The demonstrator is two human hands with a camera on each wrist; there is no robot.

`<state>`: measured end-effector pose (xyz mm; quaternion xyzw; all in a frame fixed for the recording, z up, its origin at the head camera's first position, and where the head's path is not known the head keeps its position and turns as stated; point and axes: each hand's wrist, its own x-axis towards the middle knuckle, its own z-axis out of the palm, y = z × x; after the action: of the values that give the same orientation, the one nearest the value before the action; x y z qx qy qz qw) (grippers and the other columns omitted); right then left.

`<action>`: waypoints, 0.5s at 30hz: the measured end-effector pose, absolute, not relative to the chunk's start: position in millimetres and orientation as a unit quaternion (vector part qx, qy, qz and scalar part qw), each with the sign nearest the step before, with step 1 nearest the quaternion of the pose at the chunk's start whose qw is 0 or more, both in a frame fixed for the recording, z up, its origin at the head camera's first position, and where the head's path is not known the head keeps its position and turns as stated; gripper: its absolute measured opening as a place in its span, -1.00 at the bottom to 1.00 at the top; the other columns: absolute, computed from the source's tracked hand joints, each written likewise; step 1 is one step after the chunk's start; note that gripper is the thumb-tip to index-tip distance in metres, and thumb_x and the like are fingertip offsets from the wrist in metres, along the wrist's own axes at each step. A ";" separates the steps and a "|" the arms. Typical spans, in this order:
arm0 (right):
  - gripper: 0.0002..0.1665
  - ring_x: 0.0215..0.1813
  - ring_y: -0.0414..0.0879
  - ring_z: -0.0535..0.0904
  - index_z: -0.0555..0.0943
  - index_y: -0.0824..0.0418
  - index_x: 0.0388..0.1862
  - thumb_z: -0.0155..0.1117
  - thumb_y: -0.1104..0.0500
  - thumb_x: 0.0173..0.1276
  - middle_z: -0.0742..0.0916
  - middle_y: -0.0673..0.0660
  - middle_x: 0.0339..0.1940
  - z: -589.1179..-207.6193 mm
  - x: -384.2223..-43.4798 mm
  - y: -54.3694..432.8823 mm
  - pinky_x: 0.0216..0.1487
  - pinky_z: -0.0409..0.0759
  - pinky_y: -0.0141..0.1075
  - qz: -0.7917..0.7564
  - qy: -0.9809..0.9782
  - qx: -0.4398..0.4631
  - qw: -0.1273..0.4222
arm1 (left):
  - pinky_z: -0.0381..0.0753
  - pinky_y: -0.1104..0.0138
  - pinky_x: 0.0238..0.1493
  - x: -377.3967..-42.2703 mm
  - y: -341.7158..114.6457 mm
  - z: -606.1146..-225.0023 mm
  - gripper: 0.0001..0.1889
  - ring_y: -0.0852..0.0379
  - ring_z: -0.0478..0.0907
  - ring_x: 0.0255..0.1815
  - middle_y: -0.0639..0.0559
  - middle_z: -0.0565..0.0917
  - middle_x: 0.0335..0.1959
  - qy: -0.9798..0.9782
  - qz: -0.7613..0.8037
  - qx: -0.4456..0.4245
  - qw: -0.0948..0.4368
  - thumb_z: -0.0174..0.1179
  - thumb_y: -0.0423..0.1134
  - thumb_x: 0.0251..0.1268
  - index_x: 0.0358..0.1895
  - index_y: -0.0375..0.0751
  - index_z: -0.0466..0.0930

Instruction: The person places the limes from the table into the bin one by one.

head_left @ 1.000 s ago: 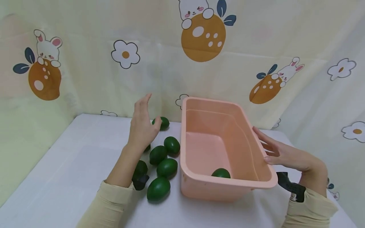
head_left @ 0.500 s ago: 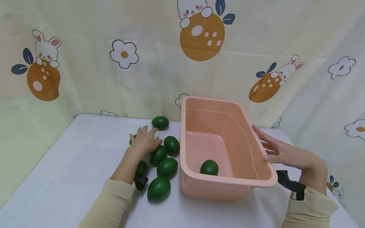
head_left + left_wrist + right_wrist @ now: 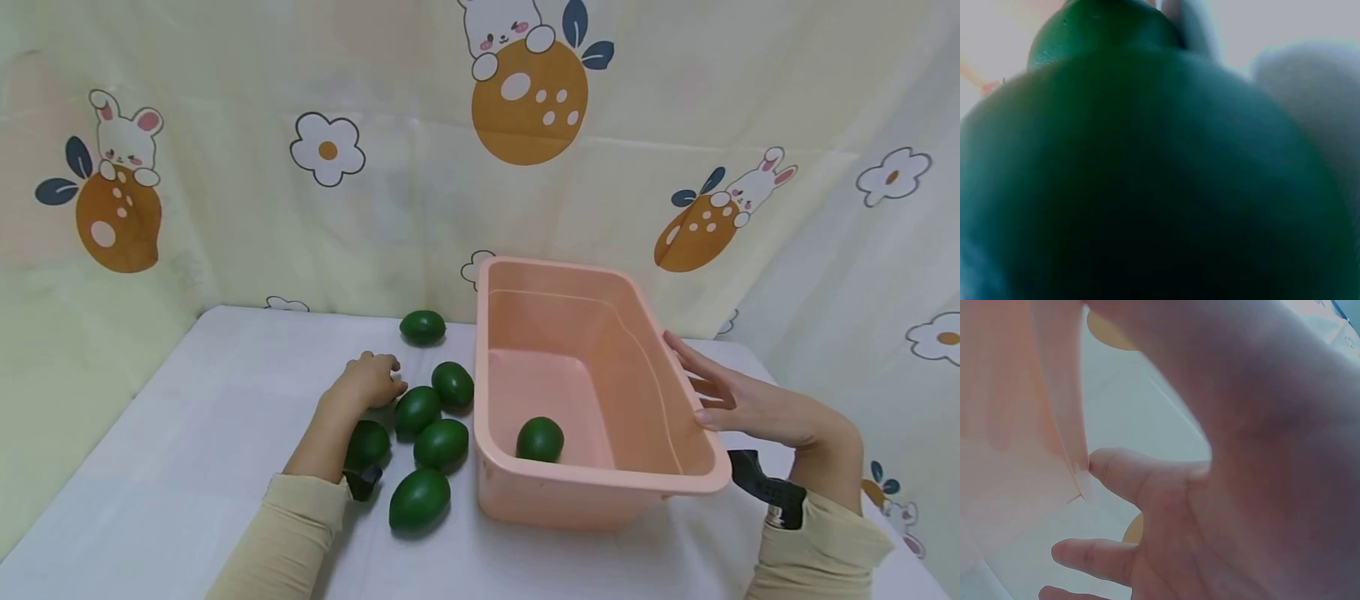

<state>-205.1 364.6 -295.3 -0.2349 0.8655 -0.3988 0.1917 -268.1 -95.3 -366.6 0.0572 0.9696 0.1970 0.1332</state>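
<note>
My left hand (image 3: 367,382) reaches down among dark green limes on the white table, its fingers curled over one lime that it hides in the head view. In the left wrist view that lime (image 3: 1104,31) shows beside a blurred finger, behind a nearer lime (image 3: 1147,175) that fills much of the picture. A pink plastic tub (image 3: 600,477) stands to the right, with one lime (image 3: 540,439) on its floor. Against the tub's right rim rest the thumb and a fingertip of my right hand (image 3: 757,408); its other fingers stretch out straight.
Several loose limes (image 3: 441,444) lie between my left forearm and the tub, and one lime (image 3: 422,327) sits near the table's back edge. A patterned curtain (image 3: 405,208) hangs behind the table (image 3: 180,433). Black wrist cameras (image 3: 768,492) are strapped to both wrists.
My left hand has come down from above the table, its fingers spread and then curling over a lime. The lime in the tub has rolled left. My right hand keeps its place.
</note>
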 end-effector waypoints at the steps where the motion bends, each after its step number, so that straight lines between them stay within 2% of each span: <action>1: 0.06 0.46 0.49 -0.13 -0.26 -0.22 0.54 0.15 0.16 0.29 -0.10 -0.05 0.59 -295.5 -205.4 365.3 0.06 0.35 0.42 -0.397 0.866 -0.236 0.190 | 0.42 -0.10 0.15 -267.8 -95.4 -365.7 -0.54 -0.31 0.39 0.14 -0.34 0.47 0.11 0.970 0.196 0.055 0.134 0.09 -0.10 0.31 0.18 -0.31 0.47; 7: 0.05 0.46 0.49 -0.12 -0.26 -0.23 0.54 0.16 0.15 0.30 -0.08 -0.06 0.59 -294.4 -205.8 367.6 0.06 0.35 0.41 -0.394 0.868 -0.234 0.189 | 0.48 -0.06 0.03 -264.7 -96.5 -360.1 -0.48 -0.22 0.43 0.03 -0.30 0.45 0.04 0.967 0.211 0.015 0.141 0.23 -0.02 0.20 0.13 -0.30 0.48; 15: 0.05 0.46 0.50 -0.13 -0.28 -0.24 0.54 0.14 0.18 0.32 -0.10 0.01 0.59 -292.6 -204.4 366.2 0.10 0.37 0.36 -0.398 0.864 -0.230 0.205 | 0.46 -0.10 0.03 -261.0 -99.3 -358.7 -0.51 -0.29 0.37 0.11 -0.31 0.42 0.10 0.967 0.214 0.006 0.138 0.31 -0.18 0.13 0.14 -0.24 0.50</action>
<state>-204.4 366.2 -292.6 -0.2304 0.8638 -0.3984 0.2049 -261.0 -99.3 -358.7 0.0055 0.9670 0.2141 0.1379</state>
